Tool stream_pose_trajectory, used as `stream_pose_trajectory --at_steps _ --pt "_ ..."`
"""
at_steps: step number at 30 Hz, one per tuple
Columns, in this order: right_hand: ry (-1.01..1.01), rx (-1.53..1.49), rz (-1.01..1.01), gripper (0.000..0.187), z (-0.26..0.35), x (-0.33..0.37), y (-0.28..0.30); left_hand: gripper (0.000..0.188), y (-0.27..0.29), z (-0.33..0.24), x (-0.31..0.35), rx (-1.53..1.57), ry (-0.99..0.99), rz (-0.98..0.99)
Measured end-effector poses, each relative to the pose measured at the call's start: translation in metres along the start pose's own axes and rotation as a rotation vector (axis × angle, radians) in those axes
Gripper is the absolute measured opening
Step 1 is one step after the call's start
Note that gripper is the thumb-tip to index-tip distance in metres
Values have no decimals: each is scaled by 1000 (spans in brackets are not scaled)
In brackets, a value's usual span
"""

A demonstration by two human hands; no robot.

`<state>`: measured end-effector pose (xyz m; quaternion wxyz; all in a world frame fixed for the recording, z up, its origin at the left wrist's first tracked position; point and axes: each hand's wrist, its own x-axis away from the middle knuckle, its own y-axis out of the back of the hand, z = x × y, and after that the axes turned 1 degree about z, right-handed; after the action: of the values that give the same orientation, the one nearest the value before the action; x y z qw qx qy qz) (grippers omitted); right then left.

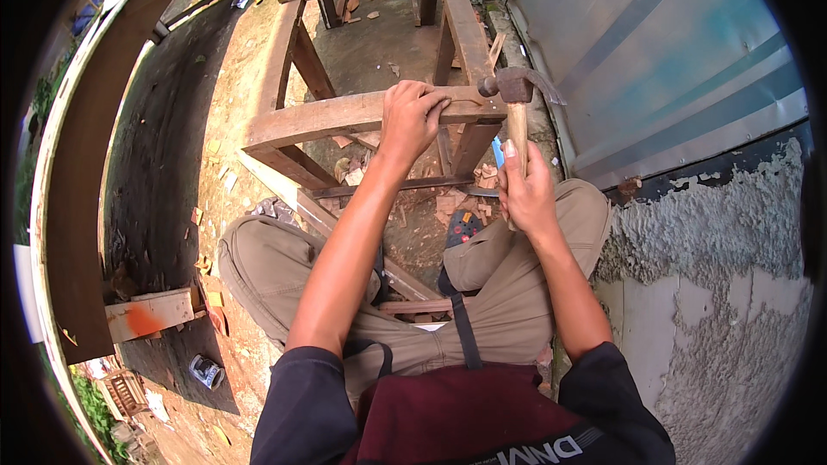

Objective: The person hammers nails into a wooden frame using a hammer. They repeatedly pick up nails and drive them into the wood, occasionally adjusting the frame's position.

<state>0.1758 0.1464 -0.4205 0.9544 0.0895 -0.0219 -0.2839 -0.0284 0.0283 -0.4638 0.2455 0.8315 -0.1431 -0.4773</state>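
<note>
A wooden frame of brown beams and legs stands in front of me. My left hand lies over its near crossbeam, fingers curled round the top edge. In my right hand is a claw hammer, gripped by its pale wooden handle. The hammer's dark head is raised at the beam's right end, its striking face turned left and its claw pointing right. A thin dark curved line shows on the beam between my left fingers and the hammer; I cannot tell whether it is a nail or a mark.
A bluish metal sheet wall and a rough grey masonry wall stand close on my right. Wood offcuts litter the ground between my legs. To the left are a long wooden structure, an orange-stained board and a can.
</note>
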Motion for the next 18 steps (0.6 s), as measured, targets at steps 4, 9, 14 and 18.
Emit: stream_pose_trajectory --at_steps 4,9,14,18 --pt "114 187 31 39 27 -2 -4 10 1 0 1 8 20 -5" --pt "130 372 89 37 37 -16 2 11 2 -1 -1 26 20 18" --pt "53 383 89 46 69 -13 8 10 2 -1 2 24 52 31" --pt "126 571 125 45 51 -12 4 10 1 -4 -1 36 43 40"
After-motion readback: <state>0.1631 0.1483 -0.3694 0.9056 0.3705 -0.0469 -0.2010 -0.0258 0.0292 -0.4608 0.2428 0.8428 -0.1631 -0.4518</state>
